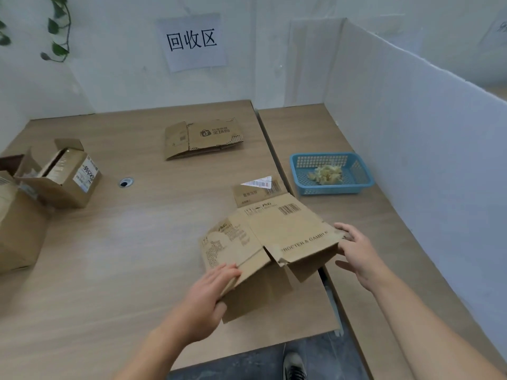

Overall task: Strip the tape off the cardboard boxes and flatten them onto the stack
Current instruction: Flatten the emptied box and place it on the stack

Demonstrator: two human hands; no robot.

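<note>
A brown printed cardboard box (277,231) lies partly collapsed near the front of the wooden table, its flaps loose. My left hand (208,294) grips its near left edge, fingers on top and thumb underneath. My right hand (356,250) holds the box's right corner, fingers on the upper edge and thumb below. A flattened box (203,138) lies at the back middle of the table. Two open, unflattened boxes stand at the left: a small one (65,174) and a larger one (19,229) at the edge.
A blue plastic basket (332,172) holding crumpled tape stands on the right table. A white partition (411,133) runs along the right side. A cable hole (126,182) sits in the tabletop. My shoe (295,366) shows below the table's front edge.
</note>
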